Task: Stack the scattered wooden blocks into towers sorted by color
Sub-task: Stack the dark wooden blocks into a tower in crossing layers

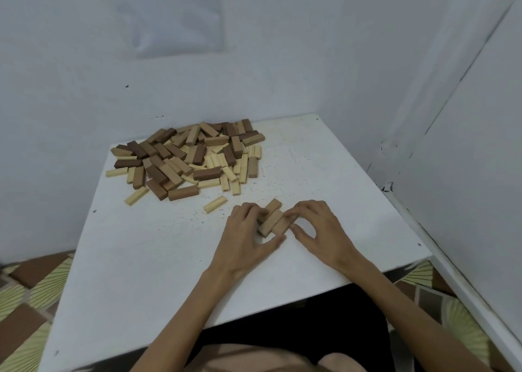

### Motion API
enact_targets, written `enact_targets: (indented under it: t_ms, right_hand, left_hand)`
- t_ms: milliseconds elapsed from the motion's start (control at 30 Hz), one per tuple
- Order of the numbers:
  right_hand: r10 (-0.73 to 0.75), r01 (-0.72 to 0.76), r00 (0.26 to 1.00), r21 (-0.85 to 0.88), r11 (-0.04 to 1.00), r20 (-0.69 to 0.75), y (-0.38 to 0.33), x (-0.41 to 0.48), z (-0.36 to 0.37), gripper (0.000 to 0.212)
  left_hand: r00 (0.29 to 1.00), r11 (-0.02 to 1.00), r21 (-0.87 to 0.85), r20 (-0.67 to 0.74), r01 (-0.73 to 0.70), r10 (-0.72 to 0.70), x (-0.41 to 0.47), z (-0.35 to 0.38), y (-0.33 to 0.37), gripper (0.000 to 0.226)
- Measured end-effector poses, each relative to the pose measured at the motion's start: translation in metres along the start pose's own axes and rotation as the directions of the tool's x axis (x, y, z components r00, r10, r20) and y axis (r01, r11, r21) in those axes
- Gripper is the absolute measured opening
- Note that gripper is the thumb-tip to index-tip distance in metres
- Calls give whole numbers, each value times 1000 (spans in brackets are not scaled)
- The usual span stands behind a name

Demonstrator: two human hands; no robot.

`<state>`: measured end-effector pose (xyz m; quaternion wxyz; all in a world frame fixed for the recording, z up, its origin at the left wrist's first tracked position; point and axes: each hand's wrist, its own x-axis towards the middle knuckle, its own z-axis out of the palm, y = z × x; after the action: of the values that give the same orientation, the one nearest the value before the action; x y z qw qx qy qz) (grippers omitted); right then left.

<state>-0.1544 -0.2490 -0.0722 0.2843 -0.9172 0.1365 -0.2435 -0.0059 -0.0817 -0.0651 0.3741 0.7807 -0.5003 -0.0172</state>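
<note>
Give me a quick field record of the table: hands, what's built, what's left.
built: row of tan blocks, three side by side, flat on the table, one layer
left hand: fingers and thumb curled round the row's left side
right hand: fingertips pinch the row's right side
pile: mixed dark, tan and pale blocks, far left, unsorted
stray: pale block lying apart, between pile and left hand

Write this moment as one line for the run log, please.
stage: first tan layer | left hand: holds tan blocks | right hand: holds tan blocks | pile: mixed colors, unsorted | table: no tower yet
</note>
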Motion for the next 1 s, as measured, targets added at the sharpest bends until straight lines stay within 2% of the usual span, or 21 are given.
enact_targets:
  t_ms: [100,200,300,400,500,700,767,867,933,1000]
  right_hand:
    - [11,-11,1000,16,1000,-18,-1,-1,-2,32]
    - [84,-84,996,42,996,-2,-3,-4,-4,53]
    - [169,-172,982,30,985,87,-4,-3,-7,71]
    - [199,-206,957,15,978,209,-4,4,-12,82]
    - [214,-218,943,-12,976,257,-2,14,-18,78]
    - [221,-230,921,-9,973,322,-7,23,-24,72]
    - [216,-225,915,-13,974,340,-8,26,-28,70]
    - [225,-237,907,-12,972,357,-12,29,-32,74]
    - [230,-246,901,-2,969,369,-12,30,-32,75]
    - [235,-256,893,4,967,383,-13,31,-33,75]
  left_hand:
    - [1000,999,-30,14,-19,19,1,-3,-2,51]
    - [996,998,-56,82,-33,38,6,-13,-5,54]
    - [967,994,-103,253,21,6,18,-26,-8,57]
    - [919,996,-81,394,33,2,34,-30,-10,61]
    - [886,994,-106,463,14,37,45,-25,-9,65]
    - [873,995,-85,480,-53,87,50,-27,-8,71]
    - [874,997,-34,481,-62,71,52,-28,-6,81]
    - [890,987,139,455,-81,9,54,-34,-3,93]
    - [870,974,205,493,-96,-18,57,-37,-3,95]
    - [831,977,188,556,-104,-19,59,-39,-4,89]
